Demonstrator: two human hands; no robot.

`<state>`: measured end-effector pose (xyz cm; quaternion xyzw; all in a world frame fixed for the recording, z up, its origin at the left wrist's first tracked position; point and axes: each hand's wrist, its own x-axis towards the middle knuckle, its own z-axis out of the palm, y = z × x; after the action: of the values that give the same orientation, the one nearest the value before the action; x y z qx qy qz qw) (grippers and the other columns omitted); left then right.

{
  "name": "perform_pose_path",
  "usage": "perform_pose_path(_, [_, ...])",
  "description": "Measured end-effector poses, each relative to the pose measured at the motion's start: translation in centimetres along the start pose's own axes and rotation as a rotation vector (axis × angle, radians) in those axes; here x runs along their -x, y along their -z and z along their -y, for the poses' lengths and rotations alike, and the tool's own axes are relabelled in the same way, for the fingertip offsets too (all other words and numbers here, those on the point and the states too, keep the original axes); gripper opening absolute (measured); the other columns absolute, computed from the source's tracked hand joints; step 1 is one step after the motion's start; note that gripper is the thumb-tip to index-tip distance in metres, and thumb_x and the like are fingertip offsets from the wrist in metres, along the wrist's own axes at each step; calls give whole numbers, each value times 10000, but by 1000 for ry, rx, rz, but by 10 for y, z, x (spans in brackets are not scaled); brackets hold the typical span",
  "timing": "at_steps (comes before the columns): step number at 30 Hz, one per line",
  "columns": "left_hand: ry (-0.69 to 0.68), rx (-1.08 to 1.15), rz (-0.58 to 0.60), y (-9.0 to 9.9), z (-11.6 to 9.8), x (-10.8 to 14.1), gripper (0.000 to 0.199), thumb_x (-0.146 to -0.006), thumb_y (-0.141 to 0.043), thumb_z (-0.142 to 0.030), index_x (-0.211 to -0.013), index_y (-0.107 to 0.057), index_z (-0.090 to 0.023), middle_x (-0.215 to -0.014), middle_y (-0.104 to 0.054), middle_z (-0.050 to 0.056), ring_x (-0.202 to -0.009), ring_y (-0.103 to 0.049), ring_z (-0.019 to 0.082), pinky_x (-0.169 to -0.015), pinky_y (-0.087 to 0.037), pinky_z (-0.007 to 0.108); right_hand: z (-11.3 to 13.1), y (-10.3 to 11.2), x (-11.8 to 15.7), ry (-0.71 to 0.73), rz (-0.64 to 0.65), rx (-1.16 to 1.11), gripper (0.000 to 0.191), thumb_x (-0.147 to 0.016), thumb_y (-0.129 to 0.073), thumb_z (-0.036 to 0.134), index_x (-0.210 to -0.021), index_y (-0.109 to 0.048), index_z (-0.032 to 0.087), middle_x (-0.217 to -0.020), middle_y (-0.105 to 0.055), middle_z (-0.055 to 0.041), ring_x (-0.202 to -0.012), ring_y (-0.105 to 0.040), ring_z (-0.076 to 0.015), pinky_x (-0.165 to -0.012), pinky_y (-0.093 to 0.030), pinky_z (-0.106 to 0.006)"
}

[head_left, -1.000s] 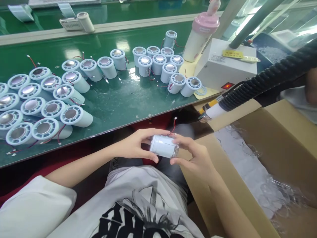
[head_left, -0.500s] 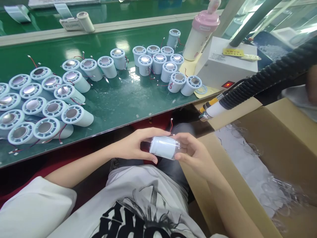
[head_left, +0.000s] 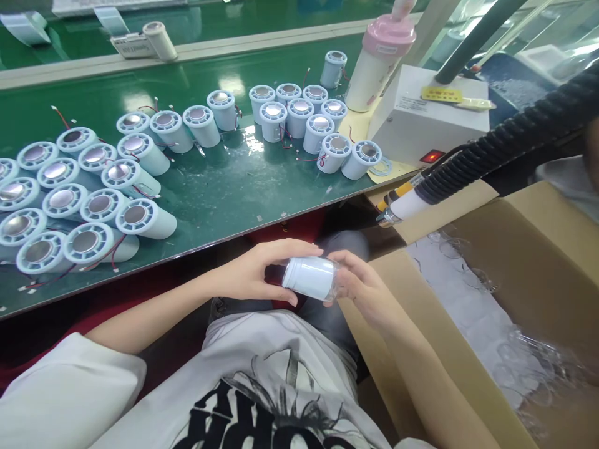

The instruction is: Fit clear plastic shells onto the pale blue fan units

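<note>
Glossy green worktop (head_left: 224, 193), nine to one o'clock from the hands, carries pale-blue plastic cylinders with slotted rims (head_left: 159, 221); whether those are finished, I cannot tell. Clear plastic film (head_left: 334, 285) looks unsealed around one smooth pale-blue cylinder (head_left: 309, 277), gripped by left hand (head_left: 255, 274) at nine, right hand (head_left: 369, 290) at three.
</note>
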<state>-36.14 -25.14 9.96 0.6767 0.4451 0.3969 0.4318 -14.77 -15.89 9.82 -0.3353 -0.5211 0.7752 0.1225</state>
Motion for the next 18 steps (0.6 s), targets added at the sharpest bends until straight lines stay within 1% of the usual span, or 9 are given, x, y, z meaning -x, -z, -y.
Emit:
perform_pose_path(4, [-19, 9, 4, 1, -1, 0, 769, -683, -788, -176, -1374, -466, -282, -1401, -507, 110, -1300, -470, 267, -1090, -385, 426, -3, -3, -1, -111, 31, -93, 447, -745, -631, 611, -868, -490, 205, -632, -658, 7, -522, -658, -152, -456, -531, -232])
perform_pose_path(7, [-43, 11, -1, 0, -3, -1, 762, -676, -791, -162, -1362, -482, -282, -1394, -515, 110, -1293, -480, 265, -1086, -388, 418, -3, -6, -2, -178, 57, -144, 479, -733, -613, 655, -822, -472, 206, -547, -647, 11, -454, -640, -143, -401, -489, -192])
perform_pose_path(10, [-68, 10, -6, 0, -4, -2, 755, -672, -795, -159, -1354, -493, -279, -1391, -519, 115, -1288, -486, 268, -1075, -397, 414, -1, -9, -3, -259, 74, -189, 445, -817, -521, 635, -830, -512, 190, -475, -615, 11, -383, -599, -127, -341, -440, -160])
perform_pose_path(12, [-81, 5, 2, 0, -4, -2, 757, -671, -796, -157, -1354, -492, -277, -1397, -511, 120, -1289, -485, 270, -1074, -395, 417, 0, -10, -4, -329, 100, -230, 465, -912, -380, 586, -826, -557, 165, -481, -622, -15, -356, -575, -110, -309, -409, -139])
perform_pose_path(14, [-93, 6, 11, 0, -3, -1, 745, -681, -789, -159, -1353, -491, -278, -1411, -494, 125, -1293, -479, 278, -1072, -395, 431, 2, -12, -3, -389, 134, -270, 558, -970, -240, 533, -802, -598, 139, -523, -648, -50, -347, -561, -89, -296, -391, -119])
perform_pose_path(16, [-101, 10, 16, 0, -3, 0, 726, -696, -779, -163, -1351, -490, -282, -1421, -479, 127, -1300, -470, 284, -1067, -398, 442, 5, -13, -2, -438, 161, -295, 640, -984, -176, 522, -774, -629, 122, -557, -666, -71, -343, -549, -72, -298, -386, -104])
perform_pose_path(18, [-103, 9, 13, 0, -2, 1, 714, -706, -772, -174, -1351, -487, -285, -1417, -479, 128, -1297, -470, 287, -1059, -404, 445, 7, -14, -2, -477, 167, -311, 676, -982, -166, 539, -777, -651, 114, -568, -671, -72, -338, -540, -63, -296, -381, -98])
